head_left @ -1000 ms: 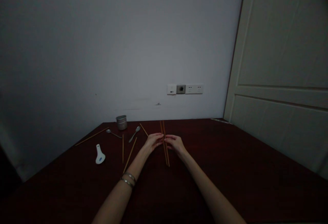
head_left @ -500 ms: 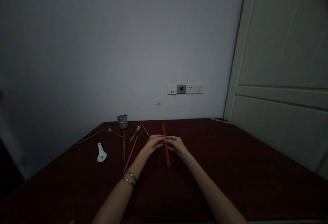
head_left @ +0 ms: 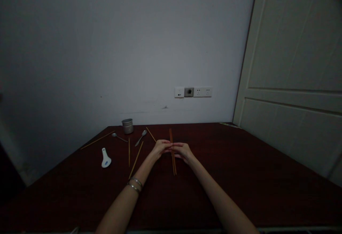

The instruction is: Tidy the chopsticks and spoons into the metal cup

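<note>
Now the left hand (head_left: 161, 147) and right hand (head_left: 184, 151) pinch chopsticks (head_left: 173, 164) between them, ends jutting either side of the grip; uneven pressure could splay them over the table (head_left: 227, 177) beneath.

A person's left grip (head_left: 161, 148) and right grip (head_left: 184, 151), close together, hold two chopsticks (head_left: 173, 163) side by side over a dark red surface (head_left: 229, 177). At left lie four more chopsticks (head_left: 136, 160), two metal spoons (head_left: 144, 133) and a white spoon (head_left: 106, 162), with a metal cup (head_left: 127, 127) standing near the wall (head_left: 139, 55), where sockets (head_left: 202, 92) are mounted.
</note>
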`<state>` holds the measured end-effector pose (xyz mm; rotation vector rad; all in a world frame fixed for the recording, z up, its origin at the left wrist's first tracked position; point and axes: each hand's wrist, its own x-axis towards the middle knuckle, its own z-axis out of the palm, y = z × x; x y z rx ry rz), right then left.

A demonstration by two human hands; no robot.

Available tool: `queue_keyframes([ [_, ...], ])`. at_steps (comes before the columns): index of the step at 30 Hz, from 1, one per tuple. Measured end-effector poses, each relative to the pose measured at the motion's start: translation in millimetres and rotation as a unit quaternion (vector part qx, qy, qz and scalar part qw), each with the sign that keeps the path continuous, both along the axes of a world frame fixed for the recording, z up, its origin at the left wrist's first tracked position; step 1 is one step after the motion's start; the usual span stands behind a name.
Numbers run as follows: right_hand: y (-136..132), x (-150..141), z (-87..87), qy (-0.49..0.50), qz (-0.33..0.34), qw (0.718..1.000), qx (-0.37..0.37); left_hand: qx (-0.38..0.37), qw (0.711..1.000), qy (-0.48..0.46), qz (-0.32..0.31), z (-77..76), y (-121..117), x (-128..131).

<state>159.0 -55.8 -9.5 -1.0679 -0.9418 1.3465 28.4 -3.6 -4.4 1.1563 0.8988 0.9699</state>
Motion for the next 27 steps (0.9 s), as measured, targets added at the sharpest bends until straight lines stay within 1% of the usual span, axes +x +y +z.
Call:
queue_keyframes([
  [4,1.8,1.3,-3.3,0.017,0.01,1.0,0.001,0.011,1.0,0.008,0.007,0.7,-0.3,1.3],
  [8,1.1,1.1,-3.0,0.025,0.015,1.0,-0.003,0.013,1.0,0.005,0.018,-0.7,0.8,2.3],
  [12,1.7,0.1,-3.1,0.027,0.012,1.0,-0.009,0.02,1.0,0.007,0.009,-4.2,3.1,1.9],
  [14,2.4,-0.2,-3.3,0.031,0.01,0.999,-0.006,0.034,0.999,0.02,0.006,-4.4,5.0,1.5],
  [17,3.0,-0.5,-2.7,0.035,-0.003,0.999,-0.005,0.081,0.992,0.084,0.037,0.4,9.4,1.9],
  [20,3.0,-1.0,-1.3,0.031,-0.02,0.999,-0.008,0.128,0.975,0.163,0.078,10.1,14.7,4.6],
  [23,2.5,-1.9,-0.1,0.024,-0.019,0.999,-0.007,0.168,0.951,0.234,0.111,19.5,18.0,9.9],
  [27,1.3,-3.8,1.5,0.012,-0.027,1.0,-0.005,0.227,0.896,0.35,0.152,25.5,18.2,17.2],
])
